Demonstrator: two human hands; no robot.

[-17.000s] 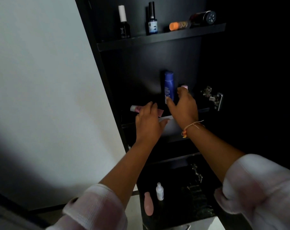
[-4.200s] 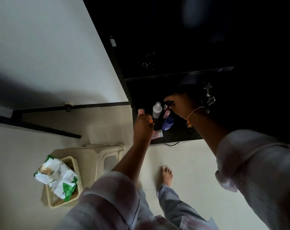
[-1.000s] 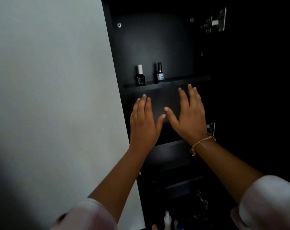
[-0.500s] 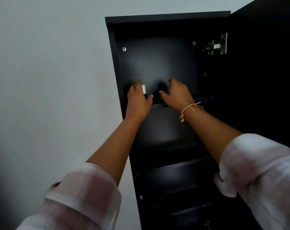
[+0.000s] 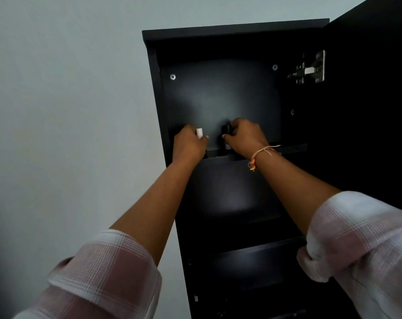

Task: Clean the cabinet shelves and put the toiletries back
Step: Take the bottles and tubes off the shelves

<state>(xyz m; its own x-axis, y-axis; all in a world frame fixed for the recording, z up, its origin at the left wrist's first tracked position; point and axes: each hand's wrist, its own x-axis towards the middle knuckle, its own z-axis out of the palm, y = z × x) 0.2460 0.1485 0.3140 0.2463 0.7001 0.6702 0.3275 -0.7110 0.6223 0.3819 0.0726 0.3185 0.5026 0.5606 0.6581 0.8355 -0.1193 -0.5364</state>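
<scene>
**Both hands on the two small bottles at the top shelf**

Both hands are up at the top shelf (image 5: 292,148) of the black cabinet (image 5: 234,28), and from my seat I read each as closed around a little bottle. My left hand (image 5: 189,146) curls its fingers round the white-capped bottle (image 5: 199,133); only the white cap shows above the knuckles, the body is hidden behind the hand. My right hand (image 5: 245,139) pinches the dark bottle (image 5: 226,137) just right of the first, thumb on its near side, fingers wrapped over the top. The bottle is black against a black back panel, so I cannot tell whether either bottle stands on the shelf or is lifted off it.

Both bottles sit toward the left half of the shelf; its right half shows as a bare dark edge. A thread bracelet (image 5: 261,154) hangs on my right wrist, just in front of the shelf edge. Above and right of the shelf, a metal hinge (image 5: 310,67) joins the open door (image 5: 368,88) to the cabinet side. Below the shelf, more dark shelves step down; what lies on them I cannot make out. Left of the cabinet is a pale wall (image 5: 68,100).
</scene>
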